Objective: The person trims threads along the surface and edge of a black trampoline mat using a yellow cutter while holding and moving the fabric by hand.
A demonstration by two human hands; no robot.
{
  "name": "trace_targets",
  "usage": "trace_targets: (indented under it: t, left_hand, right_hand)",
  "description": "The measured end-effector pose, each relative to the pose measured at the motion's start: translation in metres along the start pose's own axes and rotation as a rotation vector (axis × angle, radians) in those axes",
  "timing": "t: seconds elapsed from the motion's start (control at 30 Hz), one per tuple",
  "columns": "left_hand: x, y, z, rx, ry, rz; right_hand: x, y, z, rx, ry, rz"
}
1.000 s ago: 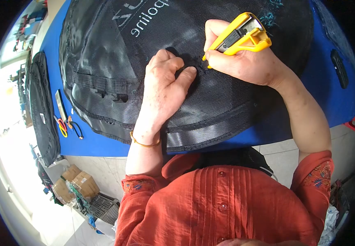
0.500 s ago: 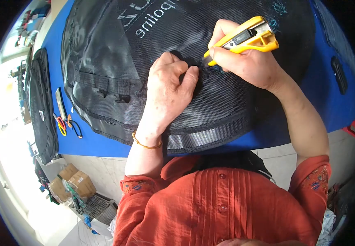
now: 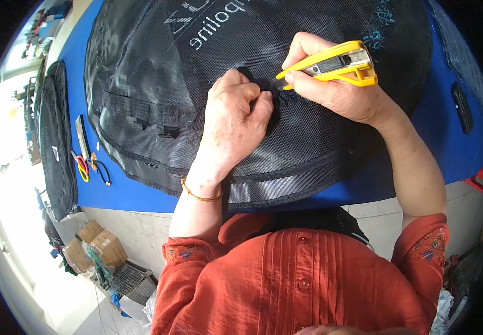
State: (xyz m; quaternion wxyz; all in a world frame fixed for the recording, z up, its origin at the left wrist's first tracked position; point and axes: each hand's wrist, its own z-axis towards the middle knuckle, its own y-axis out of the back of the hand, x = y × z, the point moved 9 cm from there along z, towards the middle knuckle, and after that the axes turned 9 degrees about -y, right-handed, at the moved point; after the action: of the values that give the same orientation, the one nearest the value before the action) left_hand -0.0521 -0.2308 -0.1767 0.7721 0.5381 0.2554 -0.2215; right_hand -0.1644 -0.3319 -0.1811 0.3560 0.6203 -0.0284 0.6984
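Black mesh fabric (image 3: 297, 145) with light printed lettering lies spread on a blue table. My left hand (image 3: 235, 117) is closed, its curled fingers gripping the fabric near the middle. In my right hand (image 3: 331, 84) is a yellow trimming tool (image 3: 336, 62), held like a pen, its tip on the fabric just right of my left thumb. Small teal thread bits (image 3: 380, 28) lie on the fabric at the upper right. Whatever is pinched beneath my left fingers is hidden.
On the blue table (image 3: 99, 192), red and yellow-handled scissors (image 3: 82, 166) lie at the left beside a metal strip (image 3: 81, 137). A folded black piece (image 3: 57, 139) is at the left edge. A black object (image 3: 461, 108) rests at the right. Cardboard boxes (image 3: 107, 248) stand below left.
The yellow tool has tilted flatter in my right hand, its tip staying near my left thumb. My left hand and the fabric have shifted slightly right in view.
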Motion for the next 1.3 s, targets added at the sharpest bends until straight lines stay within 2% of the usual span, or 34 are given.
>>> trace_targets:
  t: [0.17, 0.23, 0.47, 0.57, 0.63, 0.73, 0.87, 1.07, 1.23, 1.3]
  left_hand:
    - [0.0, 0.0, 0.0, 0.004, 0.008, -0.009]
    - [0.0, 0.0, 0.0, 0.011, 0.001, 0.0]
    - [0.0, 0.0, -0.001, 0.025, -0.006, 0.003]
    - [0.0, 0.0, -0.001, 0.018, 0.003, -0.014]
    - [0.001, 0.0, -0.001, 0.025, 0.004, -0.012]
    - [0.0, 0.0, -0.001, 0.031, -0.01, -0.004]
    - [-0.002, 0.0, 0.0, 0.029, -0.003, -0.014]
    - [-0.003, 0.0, 0.001, 0.047, 0.001, -0.015]
    - [-0.005, 0.001, 0.001, 0.035, -0.01, -0.027]
    - [-0.005, 0.001, 0.001, 0.038, -0.022, -0.018]
  right_hand:
    - [0.002, -0.001, -0.001, 0.008, 0.02, -0.003]
    - [0.01, 0.0, -0.002, -0.039, 0.09, -0.048]
    - [0.004, 0.001, 0.001, 0.009, 0.016, 0.035]
    - [0.007, 0.002, 0.0, 0.017, 0.061, 0.004]
    - [0.016, 0.002, -0.001, 0.008, 0.145, -0.131]
    - [0.006, 0.003, -0.001, 0.028, 0.058, -0.03]
    - [0.01, 0.004, -0.001, 0.031, 0.094, -0.084]
    - [0.003, 0.005, 0.002, 0.054, -0.018, -0.032]
    - [0.01, 0.005, 0.002, 0.027, 0.116, -0.118]
    - [0.01, 0.006, 0.003, 0.038, 0.102, -0.12]
